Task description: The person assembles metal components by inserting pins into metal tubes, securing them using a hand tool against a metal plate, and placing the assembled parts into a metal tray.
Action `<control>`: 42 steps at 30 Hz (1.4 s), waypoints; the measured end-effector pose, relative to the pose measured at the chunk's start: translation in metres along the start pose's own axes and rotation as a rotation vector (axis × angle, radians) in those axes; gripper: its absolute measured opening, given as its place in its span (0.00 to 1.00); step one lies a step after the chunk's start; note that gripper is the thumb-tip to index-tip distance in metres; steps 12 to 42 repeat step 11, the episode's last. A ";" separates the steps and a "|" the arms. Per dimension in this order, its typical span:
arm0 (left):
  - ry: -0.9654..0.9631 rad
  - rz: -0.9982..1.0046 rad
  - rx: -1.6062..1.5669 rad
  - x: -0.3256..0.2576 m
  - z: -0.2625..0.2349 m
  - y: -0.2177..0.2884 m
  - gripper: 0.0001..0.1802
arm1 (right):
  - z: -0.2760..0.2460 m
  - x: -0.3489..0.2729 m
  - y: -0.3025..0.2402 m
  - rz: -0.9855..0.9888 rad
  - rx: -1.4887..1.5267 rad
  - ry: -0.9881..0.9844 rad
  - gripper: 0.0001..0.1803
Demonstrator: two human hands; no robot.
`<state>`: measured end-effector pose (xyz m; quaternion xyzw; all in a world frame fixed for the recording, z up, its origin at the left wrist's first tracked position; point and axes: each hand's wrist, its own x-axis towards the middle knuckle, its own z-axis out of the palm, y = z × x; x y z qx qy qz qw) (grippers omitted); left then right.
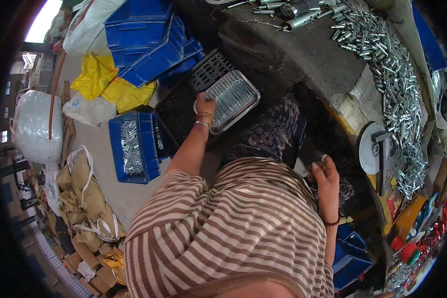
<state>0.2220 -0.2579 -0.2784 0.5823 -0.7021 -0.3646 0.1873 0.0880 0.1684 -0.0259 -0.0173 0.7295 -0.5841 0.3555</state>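
My left hand (206, 106), with bracelets at the wrist, is closed at the near left side of a shallow metal tray (256, 94). Small silvery bits show at its fingertips. Slim silver metal parts (233, 97) lie side by side in rows inside the tray. To the right, beside the bench edge, my right hand (327, 180) is held up with its fingers curled and the thumb against them. Something small and shiny shows at its fingertips, too small to name. A black plastic crate (211, 69) is just behind the tray.
A bench (303, 54) on the right carries a heap of metal parts (392, 84) and a round disc (370, 149) at its edge. Blue bins (139, 39) are stacked at far left, near yellow bags (97, 77). Another blue bin (115, 149) holds metal parts. Sacks (82, 193) lie left.
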 end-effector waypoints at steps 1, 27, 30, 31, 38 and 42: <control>0.034 0.044 0.080 0.004 0.004 -0.006 0.26 | -0.002 0.001 0.002 0.000 -0.002 0.002 0.14; 0.060 0.210 0.229 0.049 0.030 -0.032 0.26 | -0.019 0.001 0.025 0.034 0.012 0.015 0.19; 0.060 0.210 0.229 0.049 0.030 -0.032 0.26 | -0.019 0.001 0.025 0.034 0.012 0.015 0.19; 0.060 0.210 0.229 0.049 0.030 -0.032 0.26 | -0.019 0.001 0.025 0.034 0.012 0.015 0.19; 0.060 0.210 0.229 0.049 0.030 -0.032 0.26 | -0.019 0.001 0.025 0.034 0.012 0.015 0.19; 0.060 0.210 0.229 0.049 0.030 -0.032 0.26 | -0.019 0.001 0.025 0.034 0.012 0.015 0.19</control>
